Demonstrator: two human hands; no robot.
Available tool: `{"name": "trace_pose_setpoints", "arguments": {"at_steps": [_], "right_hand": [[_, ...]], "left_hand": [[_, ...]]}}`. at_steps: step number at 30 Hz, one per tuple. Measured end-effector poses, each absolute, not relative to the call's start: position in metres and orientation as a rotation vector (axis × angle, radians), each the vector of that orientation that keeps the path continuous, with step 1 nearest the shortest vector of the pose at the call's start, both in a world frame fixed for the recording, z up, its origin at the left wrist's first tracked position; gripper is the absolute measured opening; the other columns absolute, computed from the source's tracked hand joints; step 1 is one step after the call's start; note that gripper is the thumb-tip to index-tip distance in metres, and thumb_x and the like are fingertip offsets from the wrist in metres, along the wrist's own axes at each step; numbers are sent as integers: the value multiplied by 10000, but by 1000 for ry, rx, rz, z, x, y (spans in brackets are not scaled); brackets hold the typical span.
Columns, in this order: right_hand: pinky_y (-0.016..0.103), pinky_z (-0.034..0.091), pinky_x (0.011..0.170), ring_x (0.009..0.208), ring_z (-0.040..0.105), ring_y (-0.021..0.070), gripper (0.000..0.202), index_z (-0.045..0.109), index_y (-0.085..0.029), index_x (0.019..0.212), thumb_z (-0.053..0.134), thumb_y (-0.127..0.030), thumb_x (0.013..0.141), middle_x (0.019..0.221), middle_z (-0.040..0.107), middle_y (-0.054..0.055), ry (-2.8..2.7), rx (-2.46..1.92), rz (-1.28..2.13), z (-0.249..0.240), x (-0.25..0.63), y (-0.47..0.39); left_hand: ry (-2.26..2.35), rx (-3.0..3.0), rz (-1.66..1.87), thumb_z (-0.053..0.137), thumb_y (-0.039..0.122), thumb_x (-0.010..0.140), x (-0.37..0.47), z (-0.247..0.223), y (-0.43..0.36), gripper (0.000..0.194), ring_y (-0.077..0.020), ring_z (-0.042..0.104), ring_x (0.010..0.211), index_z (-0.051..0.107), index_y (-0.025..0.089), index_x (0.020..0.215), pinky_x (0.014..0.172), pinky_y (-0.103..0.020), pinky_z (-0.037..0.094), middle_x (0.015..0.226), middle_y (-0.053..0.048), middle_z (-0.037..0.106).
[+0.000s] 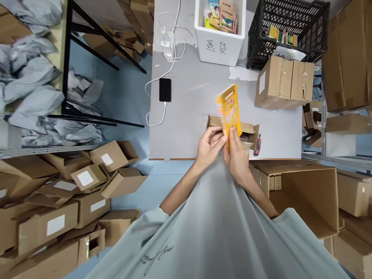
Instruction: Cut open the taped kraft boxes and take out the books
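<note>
An orange-yellow booklet (231, 109) with coloured marks along its left edge is held upright over the table's front part. My left hand (209, 145) grips its lower left edge with thumb and fingers. Against the lower right of its cover, the fingers of my right hand (236, 157) are pressed together. Behind the booklet lies an open small cardboard box (250, 133), partly hidden by it and my hands. A red and black cutter (257, 145) lies at the box's right side.
On the grey table (183, 135) are a phone (165, 90) with a white cable, a white bin (219, 48) of booklets, a black crate (310, 29) and taped cartons (276, 83). A large open carton (308, 197) stands front right; boxes (55, 224) are piled left.
</note>
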State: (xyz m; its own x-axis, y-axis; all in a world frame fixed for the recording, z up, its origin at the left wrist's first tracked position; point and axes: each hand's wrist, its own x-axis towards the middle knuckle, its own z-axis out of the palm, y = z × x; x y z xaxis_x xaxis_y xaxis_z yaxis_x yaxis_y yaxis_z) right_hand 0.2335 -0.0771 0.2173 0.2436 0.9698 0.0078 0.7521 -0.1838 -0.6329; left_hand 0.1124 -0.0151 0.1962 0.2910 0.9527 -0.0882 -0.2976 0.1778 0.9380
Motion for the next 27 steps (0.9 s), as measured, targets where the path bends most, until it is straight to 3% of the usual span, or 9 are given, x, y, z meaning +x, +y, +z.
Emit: {"name": "trace_pose_setpoints", "arguments": {"at_steps": [2, 4, 6, 8, 12, 16, 21, 27], "right_hand": [[476, 690, 1021, 1234, 814, 325, 442, 713, -223, 1473, 495, -425, 1145, 1367, 828, 150, -1392, -1919, 665, 222, 246, -73], [419, 701, 870, 989, 836, 282, 400, 771, -238, 1308, 536, -504, 1124, 1153, 865, 100, -1178, -1787, 847, 230, 262, -72], [383, 690, 804, 917, 819, 256, 389, 784, -249, 1224, 594, -561, 1090, 1107, 863, 75, -989, -1643, 1021, 240, 275, -74], [371, 685, 803, 950, 819, 255, 391, 791, -257, 1184, 661, -600, 1047, 1123, 863, 66, -880, -1555, 1108, 245, 284, -79], [390, 687, 844, 1041, 823, 286, 437, 790, -252, 1146, 718, -652, 984, 1119, 868, 77, -826, -1584, 1050, 237, 296, -85], [455, 692, 952, 1129, 815, 307, 505, 780, -239, 1239, 699, -673, 993, 1212, 860, 118, -824, -1654, 1025, 217, 305, -82], [570, 607, 1198, 1524, 638, 334, 592, 725, -256, 1489, 709, -618, 1020, 1633, 665, 186, -1007, -1764, 693, 215, 292, -78], [486, 681, 1142, 1463, 710, 316, 768, 642, -312, 1655, 798, -655, 985, 1644, 687, 116, -1090, -1552, 1029, 239, 247, -74]], "left_hand": [[807, 1044, 999, 843, 634, 995, 106, 195, -13, 495, -317, 728, 1442, 777, 260, 1313, 1255, -487, 585, 1517, -134, 759], [908, 1052, 1016, 872, 663, 957, 100, 189, -6, 607, -336, 625, 1570, 753, 271, 1405, 1336, -507, 506, 1626, -133, 693], [1032, 966, 1031, 933, 689, 880, 94, 182, 2, 713, -350, 563, 1626, 745, 268, 1423, 1355, -501, 482, 1660, -126, 669], [1021, 811, 935, 944, 732, 838, 87, 176, 9, 716, -376, 617, 1574, 793, 232, 1328, 1291, -493, 548, 1578, -143, 732], [915, 638, 793, 998, 710, 765, 76, 178, 11, 630, -361, 835, 1218, 855, 180, 1074, 1030, -435, 685, 1210, -149, 881], [983, 650, 860, 1035, 701, 712, 78, 188, 7, 643, -301, 872, 1019, 856, 181, 1045, 888, -370, 691, 1085, -123, 897], [1088, 786, 985, 1024, 693, 732, 91, 209, -2, 595, -303, 866, 1014, 888, 195, 1027, 957, -425, 705, 1072, -97, 901], [1153, 1259, 1028, 914, 472, 935, 106, 230, -31, 282, -331, 855, 1117, 930, 299, 1158, 1097, -518, 677, 1222, -47, 893]]}}
